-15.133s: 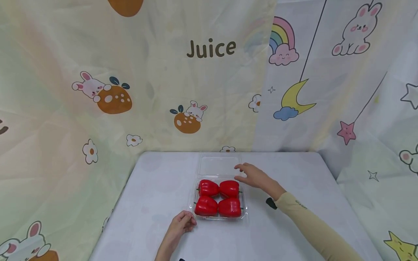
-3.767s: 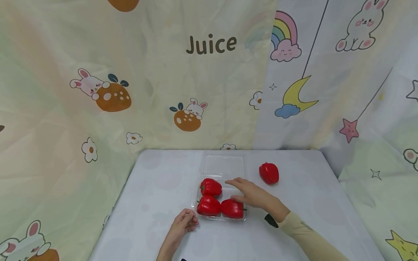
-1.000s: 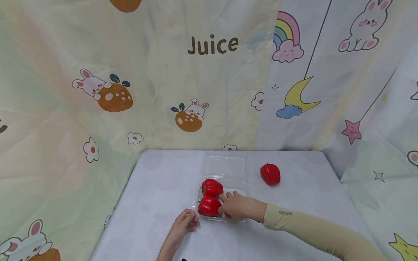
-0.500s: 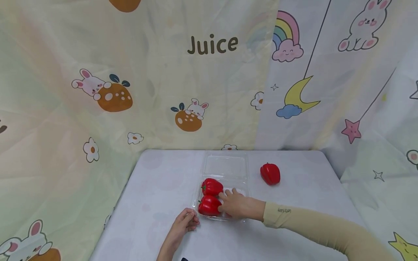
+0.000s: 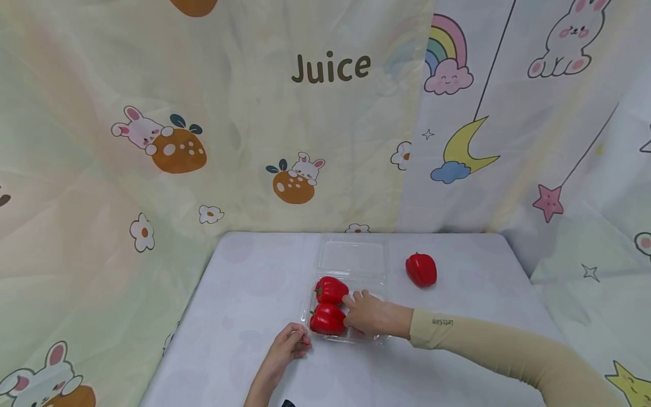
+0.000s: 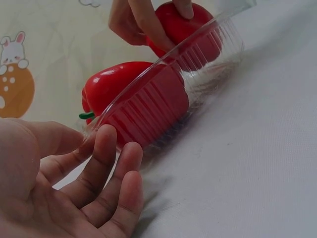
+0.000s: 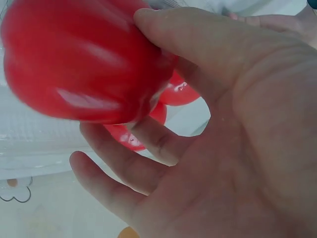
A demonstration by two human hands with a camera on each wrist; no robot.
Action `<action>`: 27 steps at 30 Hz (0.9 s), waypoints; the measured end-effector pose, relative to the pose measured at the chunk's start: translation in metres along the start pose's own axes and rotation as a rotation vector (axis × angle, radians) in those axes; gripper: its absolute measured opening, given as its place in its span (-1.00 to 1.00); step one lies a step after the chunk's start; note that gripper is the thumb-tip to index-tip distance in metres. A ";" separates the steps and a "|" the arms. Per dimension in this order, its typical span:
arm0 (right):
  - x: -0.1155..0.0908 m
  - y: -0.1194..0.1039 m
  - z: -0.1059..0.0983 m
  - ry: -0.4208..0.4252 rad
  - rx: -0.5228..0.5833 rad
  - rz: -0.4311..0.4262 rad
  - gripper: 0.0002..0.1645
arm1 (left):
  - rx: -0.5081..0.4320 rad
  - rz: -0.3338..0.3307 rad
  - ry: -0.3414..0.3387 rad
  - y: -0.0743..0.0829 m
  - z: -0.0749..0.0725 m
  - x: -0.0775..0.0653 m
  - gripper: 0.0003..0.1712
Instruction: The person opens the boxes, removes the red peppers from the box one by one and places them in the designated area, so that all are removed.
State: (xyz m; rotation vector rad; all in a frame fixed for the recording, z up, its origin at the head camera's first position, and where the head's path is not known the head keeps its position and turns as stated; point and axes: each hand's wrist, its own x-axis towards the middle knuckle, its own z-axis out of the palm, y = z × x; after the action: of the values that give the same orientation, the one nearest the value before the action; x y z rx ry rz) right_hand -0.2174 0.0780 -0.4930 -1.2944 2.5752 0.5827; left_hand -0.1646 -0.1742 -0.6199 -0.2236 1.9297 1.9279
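Note:
A clear plastic clamshell box point(image 5: 373, 284) stands mid-table, its lid point(image 5: 353, 257) folded back flat. My left hand point(image 5: 286, 346) pinches the front-left corner of its rim between thumb and index finger. Two red bell peppers fill the left side, a rear one point(image 5: 332, 290) and a front one point(image 5: 328, 319), with green stems pointing left. Over the front-right place, my right hand point(image 5: 369, 312) grips another red bell pepper point(image 7: 84, 59), thumb on one side and fingers on the other. From the head view the hand mostly hides this pepper; the left wrist view shows it behind the box wall point(image 6: 230, 39).
A loose red bell pepper point(image 5: 421, 270) lies right of the lid on the white-covered table point(image 5: 244, 294). Patterned cloth point(image 5: 229, 113) hangs behind the table and along both sides. A small dark object point(image 5: 288, 403) shows at the bottom edge beside the left wrist.
One pepper has gone from the box's rear right to the table at right. My right hand has since come down over the front-right pepper and gripped it; the left hand stays put.

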 end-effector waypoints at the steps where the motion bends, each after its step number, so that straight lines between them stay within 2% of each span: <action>1: 0.000 0.000 0.000 -0.001 0.002 0.002 -0.48 | -0.003 0.002 0.001 0.000 0.000 0.000 -0.74; 18: 0.006 0.007 0.007 -0.071 0.121 0.017 -0.42 | 0.007 0.006 0.005 -0.002 0.000 0.002 -0.73; 27: 0.005 0.008 0.004 -0.076 0.211 0.036 -0.40 | 0.009 0.013 0.005 -0.003 -0.001 0.002 -0.73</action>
State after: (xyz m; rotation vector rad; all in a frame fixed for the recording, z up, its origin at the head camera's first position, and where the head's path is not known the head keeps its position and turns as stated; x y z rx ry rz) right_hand -0.2263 0.0807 -0.4965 -1.1371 2.5233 0.3465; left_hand -0.1658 -0.1748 -0.6237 -0.2131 1.9476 1.9281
